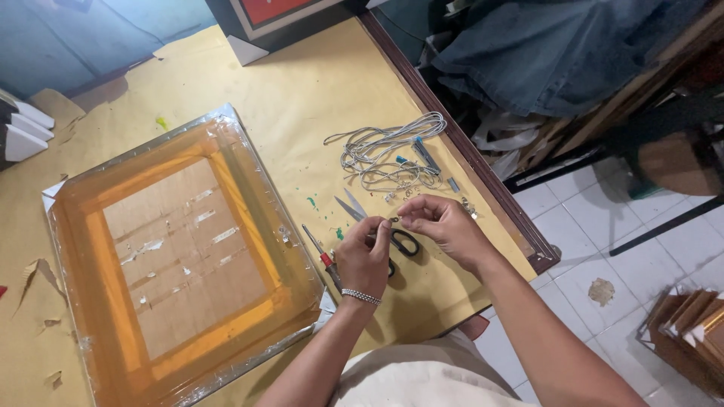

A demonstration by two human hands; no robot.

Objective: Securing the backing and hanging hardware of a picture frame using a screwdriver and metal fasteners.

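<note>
My left hand (364,260) and my right hand (441,222) meet above the table's right edge, both pinching a tiny metal ring hanger (394,219) between the fingertips. A beaded bracelet circles my left wrist. Black-handled scissors (381,226) lie on the brown paper right under my hands, partly hidden by them. A red-handled screwdriver (322,252) lies just left of my left hand. Beyond my hands sits a tangle of grey cord (385,147) with small metal fittings.
A large frame wrapped in orange film and clear plastic (181,256) lies to the left on the paper-covered table (302,83). Another framed picture (279,19) stands at the far edge. Denim cloth (558,45) and stacked frames (690,335) sit beyond the table on the tiled floor.
</note>
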